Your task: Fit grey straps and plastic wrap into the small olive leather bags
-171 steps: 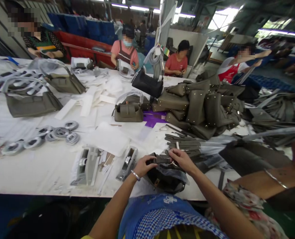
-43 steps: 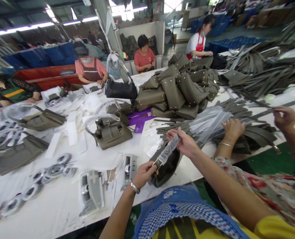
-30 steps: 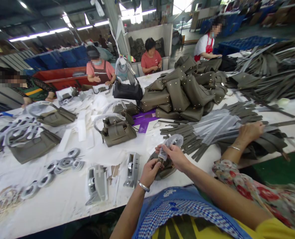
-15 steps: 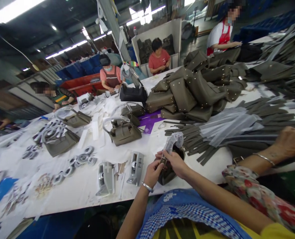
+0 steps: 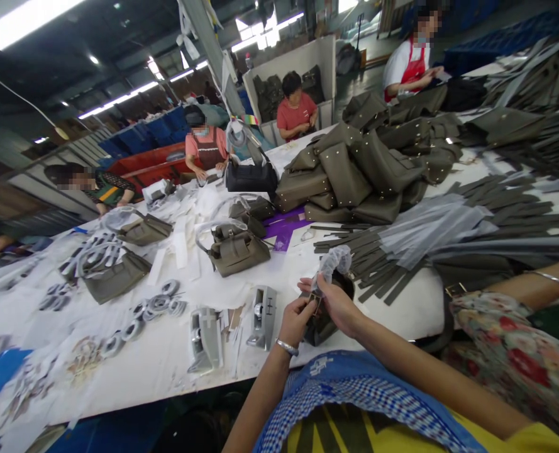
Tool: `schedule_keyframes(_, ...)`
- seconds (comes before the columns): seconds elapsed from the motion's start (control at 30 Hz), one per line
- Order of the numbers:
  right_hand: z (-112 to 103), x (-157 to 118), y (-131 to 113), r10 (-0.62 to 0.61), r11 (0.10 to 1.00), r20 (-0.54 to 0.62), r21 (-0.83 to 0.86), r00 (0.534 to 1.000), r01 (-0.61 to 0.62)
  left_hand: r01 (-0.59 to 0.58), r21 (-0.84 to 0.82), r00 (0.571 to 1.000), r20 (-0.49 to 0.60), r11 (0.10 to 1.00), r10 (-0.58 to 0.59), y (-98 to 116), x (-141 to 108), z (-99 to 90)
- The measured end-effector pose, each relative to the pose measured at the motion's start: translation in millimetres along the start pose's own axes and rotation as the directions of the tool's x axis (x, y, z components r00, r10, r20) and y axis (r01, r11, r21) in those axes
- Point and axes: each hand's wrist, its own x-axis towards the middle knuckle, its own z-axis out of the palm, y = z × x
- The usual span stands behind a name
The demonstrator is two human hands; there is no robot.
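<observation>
A dark olive bag (image 5: 324, 327) rests at the front edge of the white table, its handle (image 5: 336, 260) wrapped in translucent film. At its left side my left hand (image 5: 297, 319) pinches the strap by a small metal buckle (image 5: 315, 303). My right hand (image 5: 338, 305) is closed on the bag near the base of the wrapped handle, just right of the buckle. The two hands are close together, and the bag's lower part is partly hidden behind my right hand and forearm.
Left of the bag stand two tape dispensers (image 5: 261, 318) (image 5: 205, 340) and tape rolls (image 5: 156, 304). Finished-looking bags (image 5: 239, 251) stand farther back. Beyond lie piled olive bag pieces (image 5: 345, 176) and dark strips (image 5: 378, 258). A co-worker's arm (image 5: 538, 286) is at right; several people work across the table.
The view has shifted slightly. Both hands remain at the buckle and handle. The co-worker's arm at right has moved toward the right edge, its hand now out of view.
</observation>
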Motion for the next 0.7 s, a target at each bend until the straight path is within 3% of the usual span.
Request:
schedule_keyframes(0.23, -0.1, -4.8, 21.2, -0.028, 0.985, -0.053, -0.174, 0.998, 0.018, -0.063, 0.098, 0.998, -0.002, 0.993, 0.064, -2.4, 3.5, -1.4)
schedule_keyframes(0.33, -6.4, -10.4, 30.6, -0.077, 0.954, -0.069, -0.295, 0.995, 0.053, -0.115, 0.077, 0.989, -0.079, 0.990, 0.121, -1.9, 3.3, 1.4)
schedule_keyframes(0.47, -14.2, -18.5, 37.6, -0.137, 0.920, 0.061, -0.363, 0.989, 0.150, -0.175, 0.144, 0.969, -0.150, 0.974, 0.197, 2.3, 2.4, -0.5)
schedule_keyframes(0.57, -20.5, -19.9, 41.9, -0.140, 0.922, 0.196, -0.332, 0.971, 0.200, -0.285, 0.373, 0.935, -0.096, 0.883, 0.343, 9.9, 2.8, -6.1)
schedule_keyframes(0.7, -29.0, -16.7, 49.5, -0.101, 0.893, 0.177, -0.418, 0.979, 0.168, -0.390, 0.576, 0.891, 0.041, 0.718, 0.451, 23.8, 4.3, -11.4)
